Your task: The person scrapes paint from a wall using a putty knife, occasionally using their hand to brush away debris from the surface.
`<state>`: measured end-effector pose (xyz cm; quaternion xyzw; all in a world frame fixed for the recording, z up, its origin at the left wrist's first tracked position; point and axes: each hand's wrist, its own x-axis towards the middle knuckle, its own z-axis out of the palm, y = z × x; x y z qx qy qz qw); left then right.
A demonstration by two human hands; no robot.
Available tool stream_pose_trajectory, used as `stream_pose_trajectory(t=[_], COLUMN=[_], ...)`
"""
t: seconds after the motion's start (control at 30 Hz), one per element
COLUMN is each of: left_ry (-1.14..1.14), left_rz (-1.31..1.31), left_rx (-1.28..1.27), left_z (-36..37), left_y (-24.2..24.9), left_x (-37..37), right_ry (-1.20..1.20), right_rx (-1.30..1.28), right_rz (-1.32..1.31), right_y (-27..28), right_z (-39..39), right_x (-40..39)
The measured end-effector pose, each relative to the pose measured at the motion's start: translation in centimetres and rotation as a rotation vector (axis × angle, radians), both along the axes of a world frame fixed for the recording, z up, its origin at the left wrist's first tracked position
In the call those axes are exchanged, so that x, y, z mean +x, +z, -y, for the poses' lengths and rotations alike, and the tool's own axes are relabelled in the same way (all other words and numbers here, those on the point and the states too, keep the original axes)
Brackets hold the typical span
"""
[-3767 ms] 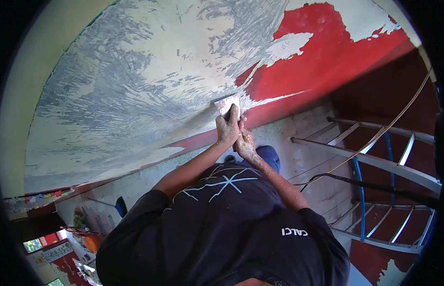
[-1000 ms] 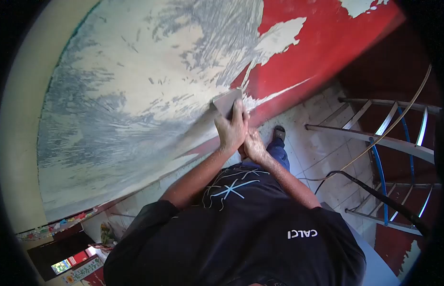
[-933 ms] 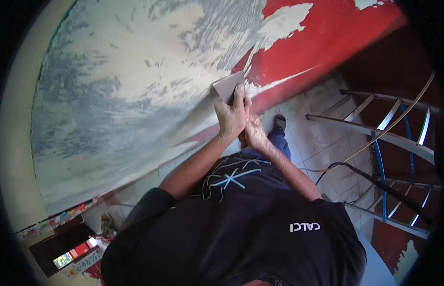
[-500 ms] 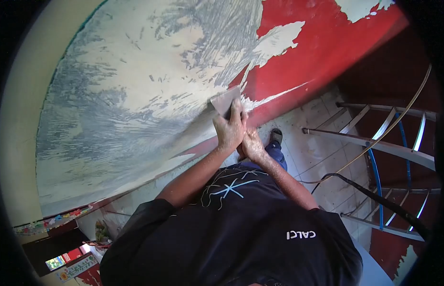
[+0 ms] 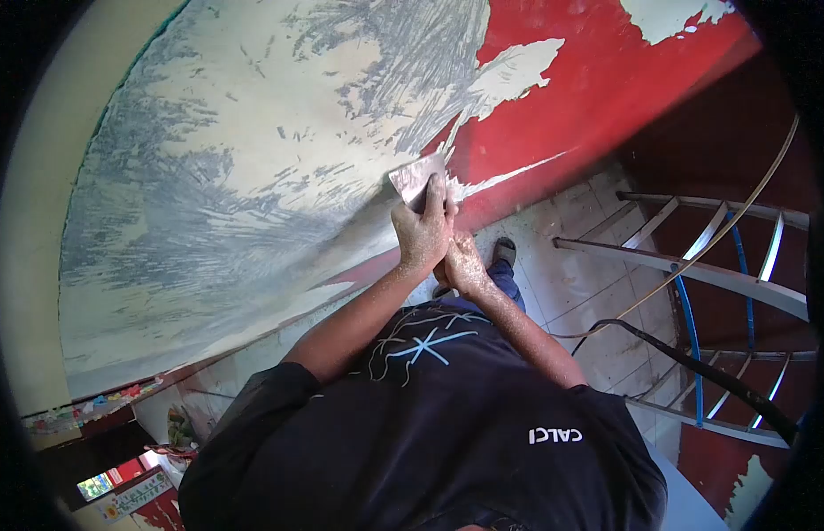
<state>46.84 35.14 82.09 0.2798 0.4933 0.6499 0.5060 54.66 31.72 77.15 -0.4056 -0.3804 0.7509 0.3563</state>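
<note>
My left hand is closed round a wide metal scraper, one finger stretched along its blade. Close below it, my right hand is closed at the handle end, pressed against the left; the handle itself is hidden by the hands. The blade lies against the wall, whose surface is a scratched mix of cream and grey. Just right of the blade, ragged pale edges border the red paint, and a thin pale strip runs through it.
On the right, a metal ladder with blue straps stands over the tiled floor. A thin cable and a thick black hose cross in front of it. My foot is below the hands. Colourful bits lie along an edge at lower left.
The scraper blade has tilted and now catches more light. Both hands stay together in nearly the same spot. The whole view has shifted slightly left.
</note>
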Motion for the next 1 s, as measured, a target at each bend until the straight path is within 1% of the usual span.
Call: stream_pose_trajectory(t=[0.07,0.1,0.13,0.17,0.2,0.23,0.27,0.3,0.33,0.37,0.4,0.43,0.5,0.53,0.57,0.6,0.63,0.67,0.7,0.73,0.77,0.8,0.83,0.9,0.93,1.0], left_ry=[-0.082,-0.118,-0.058,-0.027,-0.024,-0.021,-0.069,-0.104,-0.138,-0.169,-0.086,-0.073,-0.057,-0.051,-0.041,-0.084,-0.132,-0.118,-0.058,-0.002,0.049,-0.019,-0.036,-0.058,-0.044,-0.028], left_rz=[-0.126,-0.184,-0.237,-0.177,-0.204,-0.231,-0.225,-0.240,-0.249,-0.253,-0.208,0.024,-0.037,-0.052,-0.004,-0.176,-0.345,-0.343,-0.266,-0.194,-0.123,-0.183,-0.202,-0.215,-0.210,-0.065], left_rx=[0.011,0.005,0.015,0.132,0.138,0.136,0.223,0.164,0.084,0.022,0.128,0.096,0.060,0.088,0.139,0.131,0.130,0.082,0.096,0.127,0.144,0.023,0.038,0.013,0.007,-0.018], left_z=[-0.8,-0.5,-0.2,-0.4,-0.2,-0.3,-0.7,-1.0,-1.0,-1.2,-1.5,-0.7,-0.2,-0.5,-1.1,-1.7,-1.9,-1.7,-1.5,-1.1,-0.6,0.1,-0.4,-0.4,-0.5,0.0], left_y=[2.9,3.3,3.4,1.4,0.6,1.4,1.7,1.8,3.7,4.5,2.5,2.3,0.9,1.7,1.6,2.8,4.4,4.9,4.1,2.2,1.2,2.1,2.9,3.0,2.4,2.3], left_x=[-0.3,-0.5,-0.1,0.1,0.1,0.1,-0.1,-0.5,-0.6,-0.5,-0.1,0.3,0.1,0.2,0.2,0.0,0.0,0.3,0.7,1.2,1.3,0.8,0.5,0.4,0.5,0.8], right_ry=[-0.006,0.000,0.108,0.058,0.042,0.027,0.067,0.065,0.043,0.039,0.170,0.076,0.021,0.067,0.106,0.180,0.144,0.108,0.145,0.121,0.134,0.133,0.121,0.176,0.166,0.131], right_rx=[0.125,0.178,0.408,0.289,0.148,-0.002,0.031,0.240,0.446,0.224,0.430,0.258,0.046,0.140,0.235,0.386,0.338,0.290,0.722,0.616,0.468,0.316,0.167,0.450,0.168,0.109], right_rz=[0.028,0.043,0.219,0.182,0.174,0.163,0.213,0.243,0.278,0.156,0.360,0.180,0.239,0.297,0.354,0.430,0.340,0.250,0.418,0.427,0.370,0.316,0.268,0.349,0.190,0.182], right_y=[1.4,1.6,-0.2,-0.8,0.3,1.3,1.6,1.5,1.3,3.2,2.2,0.5,2.5,2.8,3.1,3.7,4.2,4.7,2.3,1.3,1.6,1.9,2.2,2.2,2.1,1.9], right_z=[-1.5,-1.3,-1.6,-0.9,-0.3,-0.2,-0.6,-1.1,-1.6,-1.9,-2.3,-1.2,-0.2,-0.7,-1.1,-2.5,-2.4,-2.4,-2.0,-1.3,-1.1,-1.0,-0.8,-0.9,-1.0,-0.3], right_x=[0.1,0.2,0.8,0.5,0.3,0.1,0.2,0.2,0.2,0.4,1.2,0.9,0.3,0.3,0.4,1.1,1.3,1.4,1.9,1.7,1.5,1.2,0.9,1.3,1.4,1.5])
